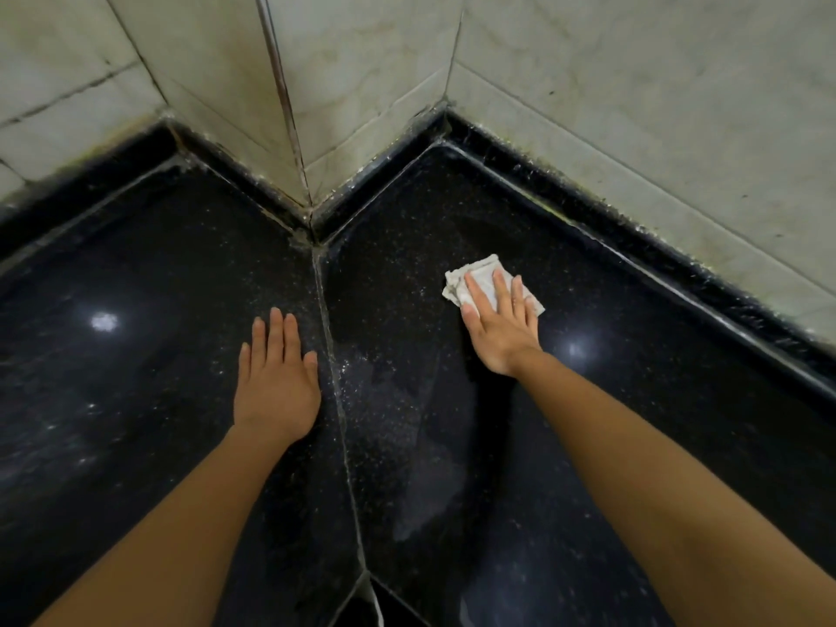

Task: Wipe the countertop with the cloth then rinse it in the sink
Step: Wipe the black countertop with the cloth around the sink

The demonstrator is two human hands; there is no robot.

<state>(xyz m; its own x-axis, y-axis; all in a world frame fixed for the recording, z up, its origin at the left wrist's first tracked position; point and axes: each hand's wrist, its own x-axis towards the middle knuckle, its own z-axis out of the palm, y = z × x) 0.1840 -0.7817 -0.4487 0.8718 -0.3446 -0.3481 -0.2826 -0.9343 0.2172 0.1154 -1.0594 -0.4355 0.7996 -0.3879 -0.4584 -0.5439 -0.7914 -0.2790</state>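
A small white folded cloth [479,276] lies on the black speckled countertop [610,355], right of the slab joint. My right hand [500,323] presses flat on it with straight fingers, covering its near half. My left hand [276,377] rests flat on the countertop left of the joint, fingers straight and holding nothing. A wet smear runs on the stone from under my right forearm toward the front. No sink is in view.
The grouted joint [337,400] runs from the wall corner toward the front edge. Pale tiled walls [633,106] with a jutting corner [294,142] bound the back, above a raised black lip [633,224]. Two lamp reflections shine on the stone.
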